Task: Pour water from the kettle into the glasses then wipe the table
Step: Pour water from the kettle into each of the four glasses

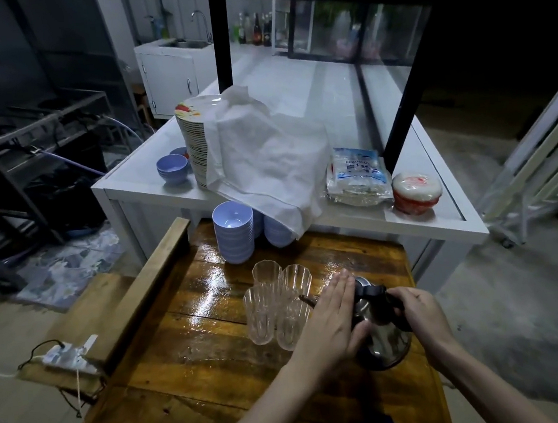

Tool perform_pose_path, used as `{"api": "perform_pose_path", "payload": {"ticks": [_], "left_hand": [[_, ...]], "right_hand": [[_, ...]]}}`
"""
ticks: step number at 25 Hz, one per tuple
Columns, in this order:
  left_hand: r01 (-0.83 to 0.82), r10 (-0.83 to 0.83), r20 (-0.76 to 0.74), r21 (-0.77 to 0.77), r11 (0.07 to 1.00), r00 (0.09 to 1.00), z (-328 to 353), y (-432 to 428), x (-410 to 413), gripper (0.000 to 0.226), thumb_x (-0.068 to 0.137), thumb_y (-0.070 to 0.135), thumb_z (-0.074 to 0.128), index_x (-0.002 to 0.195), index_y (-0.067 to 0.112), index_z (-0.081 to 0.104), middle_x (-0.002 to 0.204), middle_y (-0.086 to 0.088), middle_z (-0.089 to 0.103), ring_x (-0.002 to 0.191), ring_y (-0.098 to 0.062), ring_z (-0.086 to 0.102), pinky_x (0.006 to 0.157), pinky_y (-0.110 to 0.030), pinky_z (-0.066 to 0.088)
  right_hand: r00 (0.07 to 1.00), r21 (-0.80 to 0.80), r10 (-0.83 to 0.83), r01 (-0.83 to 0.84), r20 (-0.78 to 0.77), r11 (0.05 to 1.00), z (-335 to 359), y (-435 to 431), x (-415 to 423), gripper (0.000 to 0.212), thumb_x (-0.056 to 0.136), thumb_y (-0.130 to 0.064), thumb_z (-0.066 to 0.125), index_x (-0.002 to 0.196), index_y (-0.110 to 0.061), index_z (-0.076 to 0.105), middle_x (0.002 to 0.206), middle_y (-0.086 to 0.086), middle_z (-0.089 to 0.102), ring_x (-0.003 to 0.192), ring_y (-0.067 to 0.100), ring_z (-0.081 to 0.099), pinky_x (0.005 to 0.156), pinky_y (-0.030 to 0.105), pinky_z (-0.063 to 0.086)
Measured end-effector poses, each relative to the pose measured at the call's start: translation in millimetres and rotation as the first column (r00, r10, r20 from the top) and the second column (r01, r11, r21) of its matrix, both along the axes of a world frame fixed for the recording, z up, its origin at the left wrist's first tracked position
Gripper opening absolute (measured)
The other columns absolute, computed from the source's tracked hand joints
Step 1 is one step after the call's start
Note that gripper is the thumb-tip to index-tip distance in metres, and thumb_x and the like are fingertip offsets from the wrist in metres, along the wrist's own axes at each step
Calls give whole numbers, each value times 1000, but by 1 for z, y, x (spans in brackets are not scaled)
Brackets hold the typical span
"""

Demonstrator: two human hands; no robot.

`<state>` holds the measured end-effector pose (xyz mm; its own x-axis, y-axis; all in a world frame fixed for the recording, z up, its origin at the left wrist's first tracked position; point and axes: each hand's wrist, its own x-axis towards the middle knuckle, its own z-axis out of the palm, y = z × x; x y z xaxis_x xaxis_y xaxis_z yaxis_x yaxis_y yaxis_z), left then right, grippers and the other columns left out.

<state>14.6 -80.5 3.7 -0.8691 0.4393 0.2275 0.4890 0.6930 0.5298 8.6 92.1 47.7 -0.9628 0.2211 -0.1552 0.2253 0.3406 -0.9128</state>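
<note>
Still early: right hand point(419, 310) wrapped round kettle point(383, 334) handle, left hand point(333, 319) flat, fingers together, on kettle side; glasses point(276, 301) just beside look empty; table point(196, 351) unwiped.

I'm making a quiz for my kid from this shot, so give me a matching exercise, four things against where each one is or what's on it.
Things:
1. kettle
2. plate stack
3. glasses
4. power strip

Places or states:
A. draped with a white cloth
B. on the ledge left of the wooden table
C. held by both hands
D. clustered just left of the kettle's spout

Pairs: 1-C, 2-A, 3-D, 4-B
</note>
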Motion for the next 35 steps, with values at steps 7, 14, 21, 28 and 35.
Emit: {"api": "perform_pose_path", "payload": {"ticks": [7,14,21,28,35], "left_hand": [[3,-5,43,36,999,999,1,2,2,70,100,48,29,153,15,-4,162,-1,-9,147,-7,-16,121,-27,-6],[3,-7,63,54,999,998,3,8,6,71,100,49,26,153,14,-3,162,-1,-10,147,-7,-16,120,-26,-6],[-11,3,84,93,996,996,10,9,10,71,98,49,24,153,14,-4,161,1,-12,146,-5,-17,117,-20,-10],[-12,3,92,98,995,996,13,9,12,74,96,54,18,153,15,-6,160,1,-13,145,-3,-19,117,-19,-11],[-22,10,105,115,993,994,15,11,14,77,93,58,14,153,14,-7,160,1,-14,146,-5,-19,117,-20,-10]], "right_hand": [[1000,61,14,-12,-21,998,3,1,-2,42,98,-20,52,58,-19,64,45,-11,59,63,18,57,59,32,44],[998,141,34,-27,-49,990,2,8,-1,41,98,-22,53,60,-14,67,56,1,60,63,22,59,58,33,44],[995,192,58,-43,-75,981,4,10,-3,39,97,-25,53,70,-4,71,65,15,67,67,32,62,61,37,45],[993,247,68,-43,-94,968,7,11,-6,40,96,-26,54,69,-4,72,68,19,68,72,38,64,59,41,48],[992,274,62,-30,-108,961,12,10,-9,40,94,-26,55,64,-2,69,64,19,67,69,39,64,60,45,52]]}}
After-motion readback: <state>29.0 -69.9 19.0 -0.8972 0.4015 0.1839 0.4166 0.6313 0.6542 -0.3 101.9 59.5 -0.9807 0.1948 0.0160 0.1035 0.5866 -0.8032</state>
